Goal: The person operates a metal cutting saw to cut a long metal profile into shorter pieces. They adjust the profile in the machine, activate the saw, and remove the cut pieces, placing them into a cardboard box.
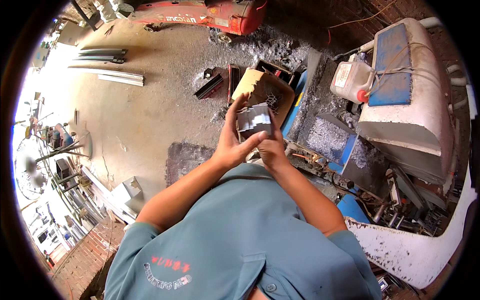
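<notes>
Between my two hands is a stack of small grey metal profile pieces (255,118), held up in front of my body. My left hand (233,137) grips its left side, with the fingers up along the edge and the thumb across the near side. On the right side my right hand (273,145) closes round the stack, and its fingers are partly hidden behind the pieces. Just beyond the stack stands an open cardboard box (284,95) with some thin metal bits inside.
A machine with a white housing (400,135) stands at the right, a plastic jug (349,80) on it. Metal shavings (327,137) lie in its tray. A red tank (235,17) stands at the back. Long profiles (107,74) lie on the floor, left.
</notes>
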The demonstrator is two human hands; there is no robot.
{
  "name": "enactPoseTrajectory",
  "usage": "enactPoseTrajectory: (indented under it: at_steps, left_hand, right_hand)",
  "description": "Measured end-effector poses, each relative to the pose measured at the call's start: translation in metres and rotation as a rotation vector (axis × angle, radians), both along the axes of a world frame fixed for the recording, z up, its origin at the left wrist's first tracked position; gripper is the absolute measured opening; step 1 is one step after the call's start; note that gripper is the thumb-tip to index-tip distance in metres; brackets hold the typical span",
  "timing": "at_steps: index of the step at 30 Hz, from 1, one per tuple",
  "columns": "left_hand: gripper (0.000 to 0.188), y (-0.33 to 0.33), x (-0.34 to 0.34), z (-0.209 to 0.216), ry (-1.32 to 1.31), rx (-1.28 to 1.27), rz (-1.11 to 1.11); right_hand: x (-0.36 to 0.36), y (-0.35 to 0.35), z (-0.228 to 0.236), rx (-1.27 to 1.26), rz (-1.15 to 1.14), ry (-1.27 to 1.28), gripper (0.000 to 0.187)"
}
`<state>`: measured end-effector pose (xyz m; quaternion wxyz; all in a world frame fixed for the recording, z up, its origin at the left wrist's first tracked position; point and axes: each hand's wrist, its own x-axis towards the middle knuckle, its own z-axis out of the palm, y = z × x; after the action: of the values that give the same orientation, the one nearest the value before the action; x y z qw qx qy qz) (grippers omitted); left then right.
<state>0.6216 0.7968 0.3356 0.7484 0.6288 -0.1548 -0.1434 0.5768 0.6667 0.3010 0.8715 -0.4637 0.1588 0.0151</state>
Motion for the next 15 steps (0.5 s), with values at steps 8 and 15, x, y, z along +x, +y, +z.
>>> enactPoseTrajectory:
  at_steps: [8,15]
  left_hand:
    - [0.098,-0.01,0.01,-0.052,0.448,-0.124,0.086]
    - [0.076,0.004,0.023,-0.154,1.064,0.029,0.076]
  right_hand:
    - [0.014,-0.007,-0.082,0.002,0.018,0.068,0.096]
    - [0.008,-0.013,-0.144,-1.005,0.248,0.16,0.099]
